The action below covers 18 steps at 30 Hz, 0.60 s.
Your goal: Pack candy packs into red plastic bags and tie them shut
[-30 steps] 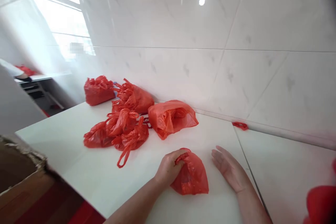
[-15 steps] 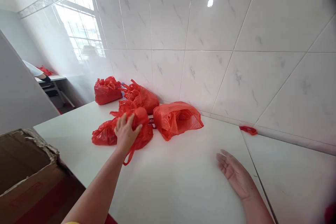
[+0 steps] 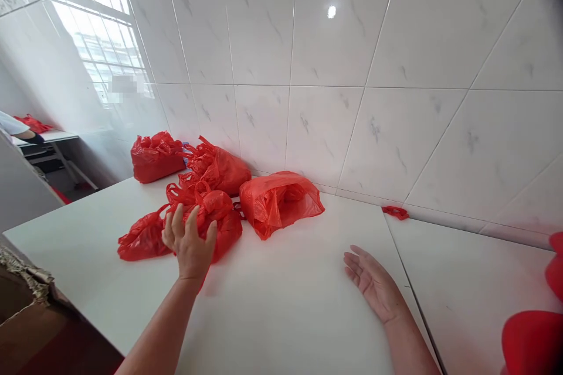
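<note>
My left hand [image 3: 190, 244] is open with its fingers spread, in front of a red plastic bag [image 3: 226, 228] with loose handles. Whether the fingertips touch the bag I cannot tell. To its left lies a flatter red bag [image 3: 143, 237]. A red bag [image 3: 281, 202] with its mouth open toward me lies against the wall, right of the others. My right hand [image 3: 373, 284] hovers over the white table [image 3: 281, 316], palm turned inward, fingers stretched out and holding nothing.
Two more filled red bags, one upright [image 3: 156, 158] and one slumped [image 3: 222, 169], stand by the tiled wall. A small red strip [image 3: 396, 212] lies at the table joint. A torn cardboard box [image 3: 30, 316] is at lower left, red objects [image 3: 532, 340] at right. A person's arm [image 3: 26, 133] shows far left.
My left hand has come off the top of the red bag, back toward me, with fingers spread. The view has turned right, bringing red objects in at the right edge. My right hand stays open.
</note>
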Each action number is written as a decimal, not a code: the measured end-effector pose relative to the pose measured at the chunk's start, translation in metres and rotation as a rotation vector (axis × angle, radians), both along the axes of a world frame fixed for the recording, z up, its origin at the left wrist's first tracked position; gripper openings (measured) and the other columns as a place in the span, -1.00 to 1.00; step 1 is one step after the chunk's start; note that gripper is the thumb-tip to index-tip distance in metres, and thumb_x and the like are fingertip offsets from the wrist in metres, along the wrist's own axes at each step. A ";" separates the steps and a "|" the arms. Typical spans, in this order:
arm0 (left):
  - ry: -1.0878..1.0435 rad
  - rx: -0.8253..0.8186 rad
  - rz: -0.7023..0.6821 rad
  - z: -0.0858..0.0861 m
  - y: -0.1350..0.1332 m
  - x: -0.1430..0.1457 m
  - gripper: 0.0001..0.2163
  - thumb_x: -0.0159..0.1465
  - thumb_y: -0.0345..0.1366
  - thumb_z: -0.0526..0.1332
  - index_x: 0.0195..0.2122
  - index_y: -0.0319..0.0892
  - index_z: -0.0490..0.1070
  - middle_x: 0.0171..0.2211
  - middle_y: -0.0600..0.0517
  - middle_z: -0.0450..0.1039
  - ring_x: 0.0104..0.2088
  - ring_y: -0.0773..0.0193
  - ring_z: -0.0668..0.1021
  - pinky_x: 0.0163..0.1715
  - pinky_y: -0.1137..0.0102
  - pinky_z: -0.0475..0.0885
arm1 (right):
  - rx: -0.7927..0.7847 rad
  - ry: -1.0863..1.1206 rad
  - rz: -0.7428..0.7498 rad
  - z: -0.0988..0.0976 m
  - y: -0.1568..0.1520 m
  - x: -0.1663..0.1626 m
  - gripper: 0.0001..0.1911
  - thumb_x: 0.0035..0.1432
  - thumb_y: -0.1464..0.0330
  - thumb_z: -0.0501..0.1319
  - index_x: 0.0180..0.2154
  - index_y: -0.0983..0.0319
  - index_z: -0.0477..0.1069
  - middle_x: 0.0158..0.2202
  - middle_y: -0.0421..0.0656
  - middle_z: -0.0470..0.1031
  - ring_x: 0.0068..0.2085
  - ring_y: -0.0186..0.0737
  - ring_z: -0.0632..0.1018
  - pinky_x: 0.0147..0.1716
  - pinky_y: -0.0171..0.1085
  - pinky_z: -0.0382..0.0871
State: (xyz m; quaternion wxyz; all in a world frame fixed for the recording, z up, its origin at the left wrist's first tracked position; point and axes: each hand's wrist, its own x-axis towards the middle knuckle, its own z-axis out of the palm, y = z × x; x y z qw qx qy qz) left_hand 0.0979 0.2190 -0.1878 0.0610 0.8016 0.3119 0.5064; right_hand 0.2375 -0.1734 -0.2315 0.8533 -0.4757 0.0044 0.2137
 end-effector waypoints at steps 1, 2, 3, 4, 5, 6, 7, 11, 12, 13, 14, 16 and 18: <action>-0.065 0.087 -0.037 0.007 -0.013 0.002 -0.56 0.22 -0.17 0.18 0.12 -0.16 0.27 0.26 -0.18 0.07 0.28 -0.10 0.08 0.18 -0.07 0.02 | -0.005 -0.002 0.001 0.001 0.001 0.000 -0.60 0.02 0.24 0.34 -0.07 0.16 0.45 -0.16 -0.09 0.54 -0.08 -0.21 0.51 -0.15 -0.26 0.48; -0.101 0.176 -0.118 0.015 -0.027 0.006 -0.62 0.21 -0.21 0.19 0.06 -0.15 0.33 0.22 -0.17 0.13 0.25 -0.03 0.15 0.19 0.01 0.07 | -0.012 -0.005 0.001 0.001 0.001 0.000 -0.60 0.02 0.24 0.34 -0.07 0.16 0.45 -0.16 -0.10 0.54 -0.08 -0.21 0.51 -0.14 -0.26 0.48; -0.100 0.249 -0.229 0.022 -0.041 0.011 -0.67 0.20 -0.25 0.20 0.00 -0.14 0.37 0.18 -0.14 0.21 0.20 0.03 0.23 0.17 0.09 0.13 | -0.019 -0.009 0.001 0.002 0.002 0.000 -0.60 0.01 0.23 0.35 -0.07 0.16 0.45 -0.16 -0.10 0.53 -0.08 -0.21 0.51 -0.14 -0.26 0.48; -0.033 0.307 -0.351 0.029 -0.054 0.019 -0.72 0.20 -0.27 0.20 -0.05 -0.10 0.40 0.12 -0.10 0.28 0.15 0.08 0.30 0.14 0.14 0.18 | -0.025 -0.014 0.001 0.003 0.003 -0.001 -0.60 0.01 0.23 0.35 -0.07 0.15 0.44 -0.16 -0.11 0.53 -0.07 -0.21 0.50 -0.13 -0.26 0.47; 0.064 0.333 -0.436 0.035 -0.066 0.027 -0.73 0.19 -0.26 0.22 -0.07 -0.07 0.41 0.10 -0.07 0.32 0.12 0.08 0.32 0.11 0.15 0.20 | -0.032 -0.021 0.003 0.004 0.003 -0.001 -0.60 0.01 0.23 0.35 -0.07 0.15 0.44 -0.16 -0.12 0.53 -0.07 -0.22 0.50 -0.13 -0.27 0.46; 0.155 0.323 -0.460 0.040 -0.075 0.036 -0.70 0.17 -0.22 0.25 -0.05 -0.06 0.41 0.09 -0.08 0.32 0.10 0.05 0.33 0.09 0.12 0.21 | -0.041 -0.030 0.008 0.005 0.003 -0.002 -0.60 0.02 0.22 0.34 -0.07 0.14 0.44 -0.15 -0.12 0.52 -0.07 -0.22 0.49 -0.13 -0.27 0.46; 0.226 0.297 -0.454 0.045 -0.083 0.044 -0.69 0.14 -0.21 0.27 -0.07 -0.06 0.43 0.08 -0.10 0.33 0.08 0.01 0.34 0.05 0.09 0.21 | -0.051 -0.043 0.016 0.006 0.004 -0.003 -0.60 0.02 0.22 0.34 -0.07 0.13 0.43 -0.14 -0.13 0.51 -0.07 -0.22 0.49 -0.14 -0.28 0.45; 0.403 0.211 -0.463 0.053 -0.102 0.064 -0.92 0.18 -0.34 0.20 -0.40 -0.12 0.49 -0.07 -0.06 0.44 -0.06 0.05 0.40 -0.07 0.06 0.22 | -0.099 -0.112 0.066 0.009 0.003 -0.007 -0.60 0.06 0.21 0.31 -0.04 0.10 0.40 -0.12 -0.14 0.49 -0.17 -0.27 0.50 -0.27 -0.33 0.44; 0.426 0.213 -0.516 0.052 -0.108 0.064 -0.87 0.21 -0.37 0.17 -0.44 -0.12 0.48 -0.12 -0.04 0.46 -0.09 0.09 0.41 -0.09 0.08 0.22 | -0.096 -0.133 0.098 0.010 0.004 -0.008 -0.59 0.08 0.20 0.29 -0.02 0.09 0.39 -0.12 -0.14 0.48 -0.20 -0.29 0.49 -0.31 -0.34 0.42; 0.440 0.222 -0.592 0.048 -0.116 0.061 -0.84 0.24 -0.39 0.13 -0.43 -0.12 0.47 -0.15 -0.01 0.48 -0.12 0.12 0.42 -0.11 0.11 0.24 | -0.083 -0.153 0.144 0.010 0.005 -0.010 -0.59 0.10 0.19 0.27 0.01 0.09 0.37 -0.10 -0.13 0.48 -0.22 -0.29 0.49 -0.33 -0.34 0.41; 0.450 0.237 -0.687 0.043 -0.126 0.058 -0.84 0.26 -0.39 0.11 -0.40 -0.12 0.47 -0.17 0.00 0.48 -0.14 0.16 0.43 -0.12 0.15 0.26 | -0.063 -0.173 0.201 0.011 0.007 -0.011 -0.57 0.13 0.18 0.24 0.03 0.09 0.34 -0.08 -0.11 0.47 -0.22 -0.28 0.49 -0.33 -0.33 0.40; 0.478 0.274 -0.907 0.029 -0.148 0.047 -0.83 0.29 -0.39 0.08 -0.35 -0.12 0.45 -0.16 0.02 0.48 -0.15 0.21 0.44 -0.16 0.24 0.29 | -0.013 -0.207 0.312 0.011 0.014 -0.015 -0.53 0.16 0.15 0.20 0.09 0.10 0.29 0.00 -0.06 0.43 -0.13 -0.22 0.49 -0.24 -0.27 0.40; 0.517 0.295 -1.095 0.015 -0.170 0.035 -0.85 0.28 -0.40 0.10 -0.37 -0.13 0.43 -0.14 0.02 0.47 -0.14 0.24 0.45 -0.18 0.30 0.32 | 0.032 -0.227 0.361 0.013 0.022 -0.019 -0.46 0.16 0.10 0.17 0.15 0.09 0.21 0.09 -0.03 0.37 0.02 -0.13 0.44 -0.09 -0.18 0.37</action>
